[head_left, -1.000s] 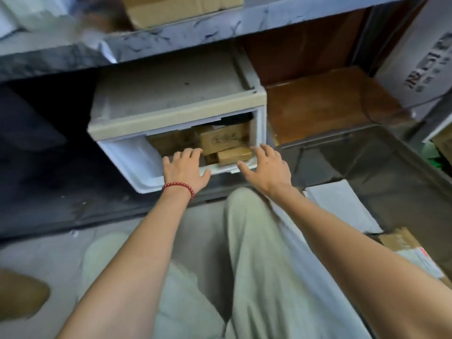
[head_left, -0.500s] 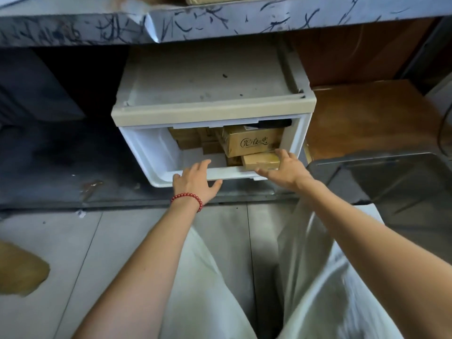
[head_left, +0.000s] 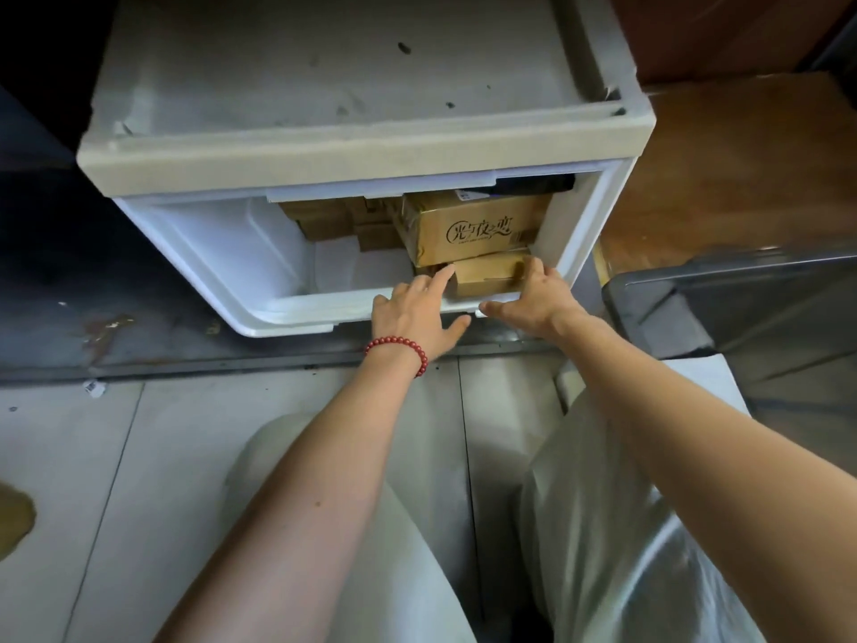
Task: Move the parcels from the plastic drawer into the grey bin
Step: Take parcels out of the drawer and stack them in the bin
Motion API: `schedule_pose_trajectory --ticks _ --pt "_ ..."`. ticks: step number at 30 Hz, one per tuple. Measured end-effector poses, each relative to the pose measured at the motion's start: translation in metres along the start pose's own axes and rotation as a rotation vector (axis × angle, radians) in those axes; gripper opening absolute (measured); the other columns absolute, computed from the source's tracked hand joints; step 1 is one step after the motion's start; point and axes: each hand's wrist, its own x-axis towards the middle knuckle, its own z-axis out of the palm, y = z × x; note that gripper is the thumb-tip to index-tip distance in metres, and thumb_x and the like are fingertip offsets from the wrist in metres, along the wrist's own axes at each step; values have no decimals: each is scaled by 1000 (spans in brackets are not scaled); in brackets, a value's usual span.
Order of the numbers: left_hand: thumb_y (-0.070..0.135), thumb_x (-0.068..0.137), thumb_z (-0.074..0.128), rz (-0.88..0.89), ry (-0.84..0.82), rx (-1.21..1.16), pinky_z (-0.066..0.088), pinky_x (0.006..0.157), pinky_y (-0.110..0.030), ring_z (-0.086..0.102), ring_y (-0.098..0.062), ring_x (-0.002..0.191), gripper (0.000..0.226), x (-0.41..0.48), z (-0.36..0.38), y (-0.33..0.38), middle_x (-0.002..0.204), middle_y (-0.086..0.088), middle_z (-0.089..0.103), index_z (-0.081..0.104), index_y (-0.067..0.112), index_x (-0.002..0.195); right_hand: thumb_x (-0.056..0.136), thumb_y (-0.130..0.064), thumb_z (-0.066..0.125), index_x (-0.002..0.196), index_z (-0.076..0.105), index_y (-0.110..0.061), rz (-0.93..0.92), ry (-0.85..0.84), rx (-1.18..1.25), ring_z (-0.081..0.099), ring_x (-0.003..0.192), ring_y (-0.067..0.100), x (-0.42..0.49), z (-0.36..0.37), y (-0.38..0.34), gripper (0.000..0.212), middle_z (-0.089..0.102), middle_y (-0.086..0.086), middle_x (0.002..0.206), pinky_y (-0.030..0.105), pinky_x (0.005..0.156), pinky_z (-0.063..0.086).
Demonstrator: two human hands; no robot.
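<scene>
**Both hands on the front parcel in the drawer**

The drawer (head_left: 259, 271) stood pulled out of its frame, with the parcels packed into its right half. The small parcel (head_left: 487, 273) lay flat at the front right corner, just behind the front wall. Its long axis ran left to right along that wall, with the right end a touch higher. The big parcel (head_left: 477, 229) sat on top of it, also lengthwise across, with its printed side facing the camera.

The left hand (head_left: 417, 313), with a red bracelet (head_left: 399, 345) on the wrist, reached over the rim. Its fingers were straight and close together, the index tip touched the small parcel's left end, and the thumb was spread wide outside. The right hand (head_left: 533, 299) had its fingers curled over the right end, with the thumb stretched along the drawer lip. The bin (head_left: 695, 308) stood just right of the drawer.
</scene>
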Motion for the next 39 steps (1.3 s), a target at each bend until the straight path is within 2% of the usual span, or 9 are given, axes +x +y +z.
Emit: schedule_pose_trajectory --ticks 8,14,19,22,24,29,34,37,39 --pt "40 88 63 -51 46 -351 47 89 -36 55 -25 115 50 22 8 1 132 -1 55 43 22 130 79 -42 75 140 31 1 91 63 68 38 131 32 16 5 -3 87 34 19 139 35 112 32" --pt "37 81 72 -88 59 -564 44 92 -29 56 -20 117 55 19 7 -7 131 -1 58 46 19 126 75 -43 78 138 36 0 189 20 200 43 127 29 15 3 -2 88 40 17 135 35 109 38" --pt "45 75 76 -119 57 -614 45 93 -32 56 -17 115 70 13 3 -9 128 2 58 43 19 130 40 -53 89 135 38 -3 224 -17 629 59 113 22 12 9 -2 118 58 6 125 37 99 50" --pt "49 73 77 -115 24 -603 44 92 -32 54 -17 114 80 10 -1 -9 123 3 60 38 20 136 81 -32 76 128 29 -5 372 45 932 62 102 24 5 6 -4 72 54 11 119 38 82 56" --pt "54 71 77 -69 -4 -539 45 91 -37 51 -19 115 87 6 -3 -6 121 3 60 32 26 140 89 -17 67 120 32 -6 430 83 1078 63 88 23 4 2 -1 48 54 13 119 37 70 59" --pt "77 60 67 -10 4 -490 46 91 -41 47 -21 114 86 4 -19 -3 119 6 55 34 44 132 92 -7 61 126 43 -2 451 53 1080 60 103 30 -11 -13 5 38 54 15 125 35 45 57" --pt "86 52 61 34 -71 -345 35 105 -46 39 -27 131 106 -2 -28 -4 146 -1 40 27 40 141 95 -6 55 114 50 -4 390 -8 1077 57 96 26 -29 -25 11 19 56 14 112 38 59 56" --pt "90 61 45 11 -86 -386 32 107 -48 37 -26 134 95 -9 -36 0 151 2 35 27 43 142 94 -14 57 117 54 -6 350 -137 1055 57 75 18 -42 -31 14 25 55 9 94 33 61 59" --pt "90 69 29 -24 -104 -477 32 104 -45 39 -23 133 86 -13 -41 1 149 5 38 32 42 140 91 -19 60 98 57 -10 345 -201 1049 53 69 15 -49 -34 13 12 50 6 83 32 70 57"
